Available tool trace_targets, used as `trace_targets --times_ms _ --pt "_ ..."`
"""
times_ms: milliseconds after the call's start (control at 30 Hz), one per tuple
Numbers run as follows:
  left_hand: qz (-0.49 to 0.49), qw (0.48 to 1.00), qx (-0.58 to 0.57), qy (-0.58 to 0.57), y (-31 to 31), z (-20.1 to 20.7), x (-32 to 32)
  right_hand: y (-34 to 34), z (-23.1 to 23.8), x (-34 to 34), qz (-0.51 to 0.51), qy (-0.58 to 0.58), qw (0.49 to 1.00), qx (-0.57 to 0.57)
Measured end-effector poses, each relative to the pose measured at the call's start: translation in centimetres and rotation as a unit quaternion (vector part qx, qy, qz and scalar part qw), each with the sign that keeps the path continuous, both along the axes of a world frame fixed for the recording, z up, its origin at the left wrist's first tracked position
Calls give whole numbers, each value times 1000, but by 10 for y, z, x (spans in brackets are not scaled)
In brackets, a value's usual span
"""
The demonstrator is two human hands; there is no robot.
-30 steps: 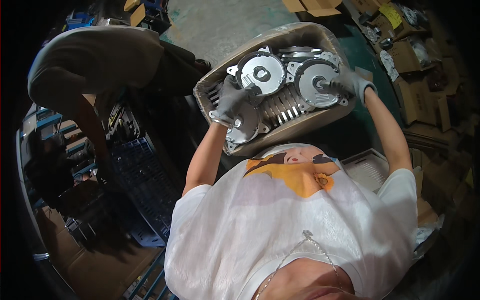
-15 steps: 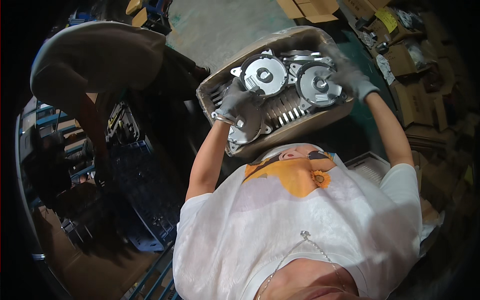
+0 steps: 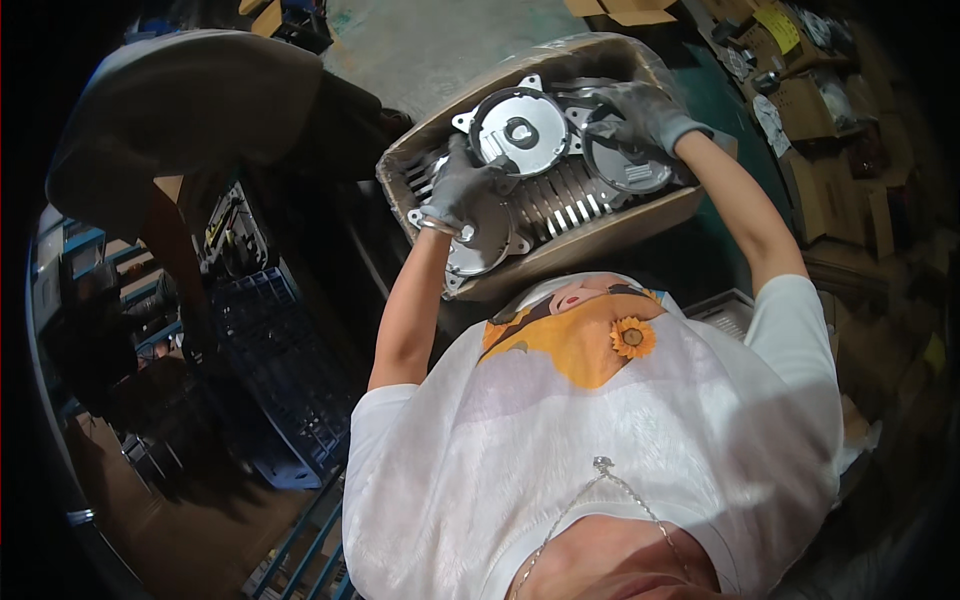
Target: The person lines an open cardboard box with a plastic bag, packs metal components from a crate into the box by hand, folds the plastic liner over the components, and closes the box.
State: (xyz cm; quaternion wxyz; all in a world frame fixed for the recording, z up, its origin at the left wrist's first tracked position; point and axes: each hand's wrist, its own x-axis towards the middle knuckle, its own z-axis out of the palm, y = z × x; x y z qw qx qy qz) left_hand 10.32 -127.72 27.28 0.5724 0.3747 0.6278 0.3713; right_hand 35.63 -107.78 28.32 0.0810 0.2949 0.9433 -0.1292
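A cardboard box (image 3: 590, 232) holds several silvery metal castings. On top, a round metal cover (image 3: 540, 140) with pierced lugs lies face up in the middle. My left hand (image 3: 462, 190), in a grey glove, is at this cover's left edge, its thumb over the rim and its fingers down beside it. Under that wrist lies another round cover (image 3: 490, 250), partly hidden. My right hand (image 3: 645, 112), also gloved, reaches across a third cover (image 3: 640, 175) at the right, fingers apart; some fingertips are hidden against the parts.
Castings stand on edge in a row (image 3: 565, 212) inside the box. To the left a co-worker (image 3: 190, 110) bends over a dark blue plastic crate (image 3: 290, 400). Opened cartons (image 3: 825, 200) with loose parts line the right side. A white slatted thing (image 3: 728, 315) sits beside my right side.
My right hand has moved left from the right cover's outer edge to over its top. My left hand keeps about the same place on the middle cover. The whole view has shifted slightly.
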Motion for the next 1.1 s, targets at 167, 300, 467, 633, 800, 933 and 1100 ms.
trace_targets --times_ms 167,300,467,633,800,933,1100 --pt "21 824 295 484 -16 43 89 6 16 6 12 18 1000 -21" --pt "2 967 42 252 -22 40 153 12 39 14 -15 40 998 -35" --pt "-107 959 -94 244 -8 28 192 9 33 16 -8 -30 990 -141" --pt "-47 967 -36 247 -15 19 195 9 26 19 31 -13 997 -73" --pt "-9 975 -36 220 -19 15 199 2 8 5 6 17 994 -108" --pt "-43 946 -28 319 -26 20 191 -10 7 9 -52 15 997 -61" --pt "-61 968 -29 241 -26 28 184 5 -30 13 -36 109 993 9"
